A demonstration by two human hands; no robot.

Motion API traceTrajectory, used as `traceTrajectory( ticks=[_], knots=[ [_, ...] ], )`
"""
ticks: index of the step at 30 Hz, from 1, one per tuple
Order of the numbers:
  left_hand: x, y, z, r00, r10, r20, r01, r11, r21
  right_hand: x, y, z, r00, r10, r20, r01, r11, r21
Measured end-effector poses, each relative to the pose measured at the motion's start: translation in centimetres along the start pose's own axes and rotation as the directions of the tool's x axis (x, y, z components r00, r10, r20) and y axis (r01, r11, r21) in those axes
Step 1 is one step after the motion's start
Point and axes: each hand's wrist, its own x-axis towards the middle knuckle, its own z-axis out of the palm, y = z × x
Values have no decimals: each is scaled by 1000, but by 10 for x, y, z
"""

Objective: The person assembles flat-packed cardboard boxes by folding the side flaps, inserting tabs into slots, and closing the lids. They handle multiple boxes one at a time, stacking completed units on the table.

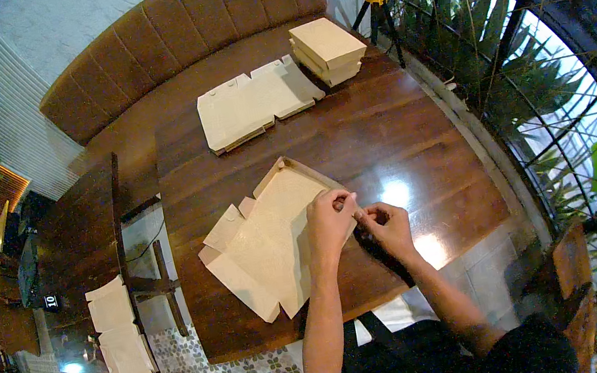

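Note:
A partly folded brown cardboard box (pixel 263 236) lies open on the wooden table in front of me. Its far right wall stands up, while the flaps on the left side and near edge spread outward. My left hand (pixel 331 219) reaches over the right part of the box, fingers curled and pinched at its right corner. Close beside it, my right hand (pixel 388 228) has its thumb and fingers pinched at that same corner, the two sets of fingertips nearly touching. The bit of cardboard between the fingers is mostly hidden by my hands.
A pile of flat cardboard blanks (pixel 248 106) lies on the table's far side, beside a stack of folded boxes (pixel 327 44). Another flat blank (pixel 120 334) rests on the neighbouring table at left. A brown padded bench (pixel 183 27) runs behind; a black tripod (pixel 379 0) stands far right.

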Motion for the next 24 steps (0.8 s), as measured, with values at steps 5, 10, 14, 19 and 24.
traceTrajectory(
  ticks=[5, 10, 14, 19, 24],
  knots=[
    [-3, -9, -6, 990, -95, 102, 98, 995, -22, -1, -2, 1, 995, 101, -2, -101, 994, 41],
    [-10, -12, -8, 993, -61, 103, 65, 997, -38, -3, -8, 0, 1000, 26, -6, -26, 999, 47],
    [-9, -14, -6, 986, -101, 135, 114, 989, -92, -3, -9, -1, 997, 80, 8, -80, 984, 159],
    [-11, -17, -5, 987, -76, 140, 89, 992, -86, -2, -6, 2, 997, 76, -17, -73, 990, 122],
    [-12, -19, -7, 980, -124, 153, 137, 987, -78, -4, -7, 2, 999, 38, -30, -36, 997, 69]
  ],
)
